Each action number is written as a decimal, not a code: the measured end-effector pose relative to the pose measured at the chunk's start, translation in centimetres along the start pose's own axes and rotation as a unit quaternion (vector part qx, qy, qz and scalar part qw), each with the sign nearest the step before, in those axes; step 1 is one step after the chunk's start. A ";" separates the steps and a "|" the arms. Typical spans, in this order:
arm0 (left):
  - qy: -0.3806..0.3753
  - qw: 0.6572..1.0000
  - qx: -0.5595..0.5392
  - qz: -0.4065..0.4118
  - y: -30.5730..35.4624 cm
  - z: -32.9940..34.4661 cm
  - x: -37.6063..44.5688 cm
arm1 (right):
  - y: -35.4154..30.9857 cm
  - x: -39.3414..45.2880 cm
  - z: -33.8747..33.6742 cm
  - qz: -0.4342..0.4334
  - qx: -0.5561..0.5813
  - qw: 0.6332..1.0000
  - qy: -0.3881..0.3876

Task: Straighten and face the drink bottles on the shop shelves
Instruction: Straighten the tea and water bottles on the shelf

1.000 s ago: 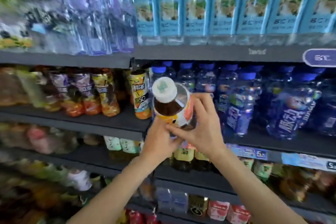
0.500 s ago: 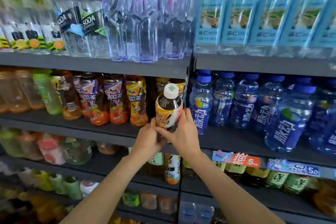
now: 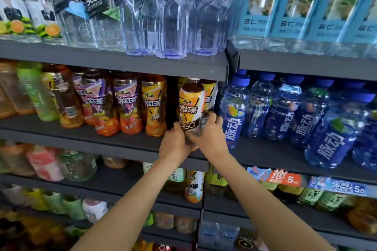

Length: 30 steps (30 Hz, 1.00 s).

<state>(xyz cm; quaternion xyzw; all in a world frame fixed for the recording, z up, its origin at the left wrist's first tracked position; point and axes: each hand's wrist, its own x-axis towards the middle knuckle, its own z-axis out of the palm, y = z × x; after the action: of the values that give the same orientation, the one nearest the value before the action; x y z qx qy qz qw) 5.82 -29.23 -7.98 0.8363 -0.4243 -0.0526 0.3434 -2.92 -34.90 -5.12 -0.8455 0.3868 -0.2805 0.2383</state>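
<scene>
Fingers (image 3: pixel 212 123) of both hands wrap the tea bottle's (image 3: pixel 190 106) base.

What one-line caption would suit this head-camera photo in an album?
Both hands, left hand and right hand, grip an iced tea bottle upright on the middle shelf.

My arms are bare from the frame's edge at about six o'clock up to the wrists, no sleeves showing. My left hand (image 3: pixel 175 141) and right hand (image 3: pixel 211 138) wear no gloves, rings, watch or bands
</scene>
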 end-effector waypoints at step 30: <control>0.078 0.955 -0.070 0.276 8.4 13.3 -11.6 | 15.3 -7.0 -11.6 -0.096 0.040 0.995 0.008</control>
<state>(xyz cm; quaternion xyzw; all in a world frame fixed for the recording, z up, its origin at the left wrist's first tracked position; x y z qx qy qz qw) -12.20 -31.03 -15.27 0.6620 -0.6058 0.0799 0.4340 -22.31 -40.57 -8.15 -0.8660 0.2947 -0.3243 0.2409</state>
